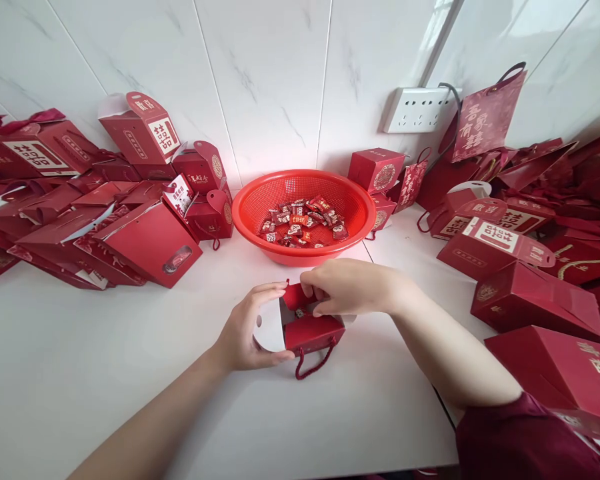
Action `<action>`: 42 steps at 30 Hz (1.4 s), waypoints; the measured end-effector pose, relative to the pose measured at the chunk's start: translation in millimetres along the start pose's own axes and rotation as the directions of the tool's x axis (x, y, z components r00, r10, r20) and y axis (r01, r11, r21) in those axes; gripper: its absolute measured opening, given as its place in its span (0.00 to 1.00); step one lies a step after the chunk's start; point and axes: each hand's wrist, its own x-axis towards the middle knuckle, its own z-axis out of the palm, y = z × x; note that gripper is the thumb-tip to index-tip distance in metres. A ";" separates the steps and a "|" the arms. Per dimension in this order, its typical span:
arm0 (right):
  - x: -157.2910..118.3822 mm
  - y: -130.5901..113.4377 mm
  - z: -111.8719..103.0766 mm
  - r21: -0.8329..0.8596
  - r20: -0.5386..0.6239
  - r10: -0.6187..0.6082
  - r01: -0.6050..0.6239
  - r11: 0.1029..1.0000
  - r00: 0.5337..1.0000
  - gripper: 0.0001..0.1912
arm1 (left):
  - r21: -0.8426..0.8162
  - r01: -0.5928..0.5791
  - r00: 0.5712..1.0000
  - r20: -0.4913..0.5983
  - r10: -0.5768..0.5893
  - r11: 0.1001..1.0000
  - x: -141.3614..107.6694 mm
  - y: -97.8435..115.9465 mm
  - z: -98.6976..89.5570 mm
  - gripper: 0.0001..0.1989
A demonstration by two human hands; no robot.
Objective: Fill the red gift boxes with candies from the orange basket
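A small red gift box (pixel 316 335) with a dark red cord handle stands on the table in front of me, its top flaps folded out. My left hand (pixel 247 328) grips its left side, fingers behind and thumb in front, around the white inner face of a flap. Over the opening, my right hand (pixel 347 285) reaches down with curled fingers; whatever they may hold is hidden. A small wrapped piece (pixel 301 312) shows inside the box near my fingertips. Just behind the box sits a red plastic basket (pixel 253 230) with many wrapped candies (pixel 305 217) in it.
Red gift boxes (pixel 150 233) are piled at the left. More red boxes (pixel 535 300) and bags (pixel 490 120) crowd the right side. Several small boxes (pixel 376 170) stand beside the basket. A white power strip (pixel 416 110) is on the tiled wall (pixel 275 80) behind the white table (pixel 145 347).
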 end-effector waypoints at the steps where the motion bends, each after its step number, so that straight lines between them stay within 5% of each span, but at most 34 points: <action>1: 4.4 -0.2 2.2 -0.050 -0.001 -0.005 0.005 0.999 1.000 0.04 | 0.015 -0.041 0.999 -0.034 0.041 0.999 -0.6 -1.3 1.4 0.46; 7: 13.5 -7.6 12.7 -0.153 -0.062 -0.042 0.032 0.988 0.997 0.04 | 0.162 -0.118 0.955 -0.252 0.157 0.980 -1.8 1.1 8.6 0.53; 11: 16.5 -7.6 18.0 -0.057 -0.141 -0.073 0.065 0.996 0.987 0.07 | 0.334 -0.234 0.964 -0.044 0.263 0.913 0.6 8.6 6.5 0.43; 14: 19.0 -4.3 16.2 0.198 -0.255 -0.126 0.179 0.964 0.959 0.09 | 0.325 -0.251 0.967 0.047 0.250 0.912 2.2 9.7 2.8 0.32; 18: 24.9 -1.8 14.0 0.564 -0.419 -0.108 0.352 0.747 0.901 0.12 | 0.306 -0.203 0.979 0.039 0.201 0.930 2.7 6.2 -0.9 0.27; 21: 35.4 -2.5 21.1 0.741 -0.347 -0.194 0.395 0.543 0.918 0.09 | 0.291 -0.200 0.979 0.023 0.202 0.936 2.5 4.2 -0.8 0.25; 25: 50.5 -3.3 34.5 0.768 -0.356 -0.266 0.443 0.463 0.896 0.13 | 0.236 -0.202 0.972 -0.072 0.224 0.951 2.2 4.5 1.0 0.24; 30: 52.0 -4.0 37.6 0.768 -0.369 -0.240 0.440 0.465 0.898 0.15 | 0.221 -0.190 0.976 -0.067 0.209 0.957 3.9 10.0 1.5 0.18; 37: 50.1 -11.4 40.9 0.576 -0.402 -0.262 0.465 0.672 0.877 0.16 | 0.218 -0.237 0.965 -0.058 0.255 0.947 5.1 11.8 3.0 0.17; 42: 43.8 -7.6 32.8 0.590 -0.394 -0.300 0.489 0.643 0.869 0.17 | 0.318 -0.253 0.964 0.005 0.265 0.914 5.5 11.8 1.2 0.19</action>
